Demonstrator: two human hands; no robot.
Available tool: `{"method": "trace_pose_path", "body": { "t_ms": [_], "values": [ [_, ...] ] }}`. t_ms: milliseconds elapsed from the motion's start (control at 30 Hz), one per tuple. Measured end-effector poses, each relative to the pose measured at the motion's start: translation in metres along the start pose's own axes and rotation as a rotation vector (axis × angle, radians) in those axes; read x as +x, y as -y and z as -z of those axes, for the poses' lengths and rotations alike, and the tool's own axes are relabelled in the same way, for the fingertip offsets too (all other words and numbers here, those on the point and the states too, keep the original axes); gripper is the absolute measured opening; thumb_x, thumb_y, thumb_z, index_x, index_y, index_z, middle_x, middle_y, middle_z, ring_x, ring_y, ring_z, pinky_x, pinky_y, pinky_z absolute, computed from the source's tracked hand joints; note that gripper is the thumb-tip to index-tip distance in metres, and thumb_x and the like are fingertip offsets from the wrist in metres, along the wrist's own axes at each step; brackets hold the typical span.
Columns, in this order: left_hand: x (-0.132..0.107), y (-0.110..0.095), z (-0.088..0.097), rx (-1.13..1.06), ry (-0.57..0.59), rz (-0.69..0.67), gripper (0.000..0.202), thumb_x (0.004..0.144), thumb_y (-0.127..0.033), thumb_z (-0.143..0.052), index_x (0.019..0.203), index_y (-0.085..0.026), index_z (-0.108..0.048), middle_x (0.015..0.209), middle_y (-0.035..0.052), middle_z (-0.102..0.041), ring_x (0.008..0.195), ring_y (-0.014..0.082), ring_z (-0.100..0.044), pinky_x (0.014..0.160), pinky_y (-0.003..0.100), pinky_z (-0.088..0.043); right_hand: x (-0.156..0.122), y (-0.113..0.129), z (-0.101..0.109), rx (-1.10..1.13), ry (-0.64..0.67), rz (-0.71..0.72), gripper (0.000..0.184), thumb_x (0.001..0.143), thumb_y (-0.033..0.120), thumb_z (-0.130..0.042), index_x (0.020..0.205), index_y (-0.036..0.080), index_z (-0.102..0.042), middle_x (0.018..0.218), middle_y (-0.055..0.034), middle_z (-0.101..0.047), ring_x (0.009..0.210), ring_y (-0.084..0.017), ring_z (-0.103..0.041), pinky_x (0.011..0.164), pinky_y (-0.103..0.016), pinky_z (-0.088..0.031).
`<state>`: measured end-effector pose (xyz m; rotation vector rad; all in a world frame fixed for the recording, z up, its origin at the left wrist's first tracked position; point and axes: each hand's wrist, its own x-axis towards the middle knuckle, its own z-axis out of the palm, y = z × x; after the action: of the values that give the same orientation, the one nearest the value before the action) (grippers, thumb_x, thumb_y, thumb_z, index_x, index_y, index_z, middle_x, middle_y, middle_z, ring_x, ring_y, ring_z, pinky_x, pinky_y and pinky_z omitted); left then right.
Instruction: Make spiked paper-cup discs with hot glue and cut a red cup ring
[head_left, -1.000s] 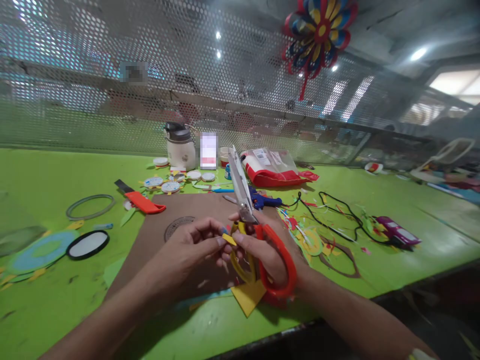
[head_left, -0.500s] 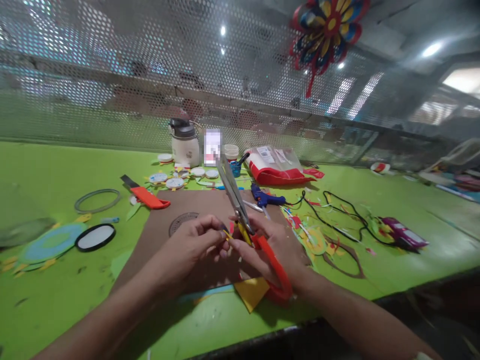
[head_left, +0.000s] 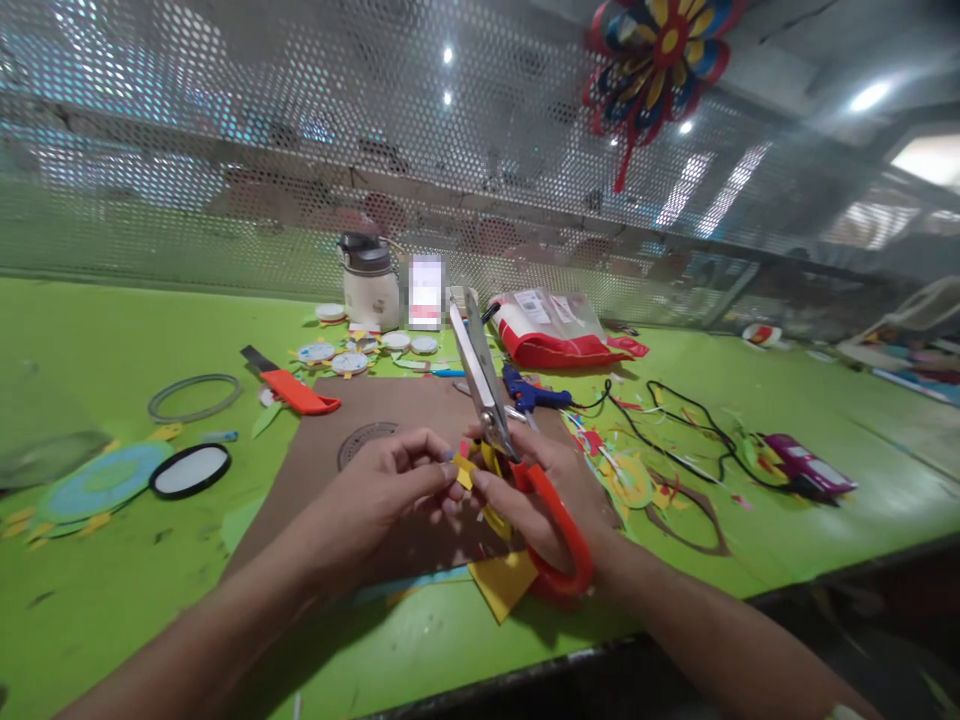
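Note:
My left hand (head_left: 401,475) pinches a small yellow piece (head_left: 464,471), paper or felt, between thumb and fingertips. Close beside it, my right hand (head_left: 544,490) is closed around a pair of scissors (head_left: 551,520) with orange-red handles, blades pointing up and away. The right thumb and fingertips also reach the yellow piece. More yellow material hangs just under the right fingers. Both hands hover over a brown cardboard sheet (head_left: 300,520) with a round dark print. A larger yellow sheet (head_left: 501,588) lies at the cardboard's near edge, below the right hand.
Left lie an orange-handled knife (head_left: 300,391), a grey ring (head_left: 193,398) and a black-rimmed disc (head_left: 190,471). Behind stand a bottle (head_left: 369,285) and a red-white bag (head_left: 547,330). A blue glue gun (head_left: 534,391), its cord, paper scraps and a purple box (head_left: 808,466) sit right.
The yellow piece between my fingertips has turned and shows a broader face. The scissors have tilted slightly more upright, their tips shifting right. Both hands stay almost in place.

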<state>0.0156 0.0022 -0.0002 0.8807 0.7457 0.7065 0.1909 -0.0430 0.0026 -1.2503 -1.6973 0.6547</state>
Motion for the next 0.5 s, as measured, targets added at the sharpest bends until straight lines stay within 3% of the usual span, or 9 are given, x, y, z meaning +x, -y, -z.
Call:
{"method": "trace_pose_path", "body": {
  "t_ms": [167, 267, 400, 500],
  "values": [
    [0.0, 0.001, -0.006, -0.062, -0.061, 0.008, 0.038, 0.054, -0.031, -0.093, 0.072, -0.018, -0.063, 0.061, 0.0009, -0.068, 0.061, 0.0122, -0.062, 0.061, 0.021, -0.048, -0.002, -0.005, -0.006, 0.235, 0.021, -0.125, 0.036, 0.085, 0.025, -0.065, 0.119, 0.02, -0.06, 0.086, -0.0001, -0.066, 0.071, -0.014, -0.066, 0.066, -0.027, -0.057],
    [-0.001, 0.0, -0.007, -0.036, -0.09, -0.015, 0.036, 0.056, -0.029, -0.093, 0.076, -0.018, -0.065, 0.066, 0.0007, -0.067, 0.063, 0.0129, -0.063, 0.062, 0.023, -0.049, -0.003, -0.007, -0.008, 0.305, -0.005, -0.099, 0.035, 0.085, 0.022, -0.064, 0.119, 0.02, -0.058, 0.087, -0.0002, -0.064, 0.07, -0.013, -0.065, 0.065, -0.027, -0.056],
    [0.0, 0.0, -0.003, 0.031, -0.167, -0.056, 0.021, 0.068, -0.022, -0.083, 0.08, -0.02, -0.065, 0.064, -0.0025, -0.063, 0.056, 0.0105, -0.058, 0.053, 0.019, -0.043, -0.001, -0.014, -0.006, -0.013, -0.126, 0.156, 0.032, 0.086, 0.014, -0.06, 0.118, 0.018, -0.058, 0.087, -0.0024, -0.065, 0.072, -0.015, -0.064, 0.068, -0.029, -0.056],
    [0.003, 0.004, 0.0, 0.017, -0.176, -0.069, 0.016, 0.069, -0.021, -0.08, 0.072, -0.017, -0.065, 0.06, -0.0021, -0.061, 0.05, 0.0086, -0.054, 0.048, 0.018, -0.041, 0.002, -0.025, -0.007, -0.215, -0.143, 0.41, 0.04, 0.083, 0.008, -0.057, 0.122, 0.016, -0.057, 0.093, -0.0069, -0.067, 0.082, -0.02, -0.064, 0.076, -0.034, -0.056]
  ]
}}
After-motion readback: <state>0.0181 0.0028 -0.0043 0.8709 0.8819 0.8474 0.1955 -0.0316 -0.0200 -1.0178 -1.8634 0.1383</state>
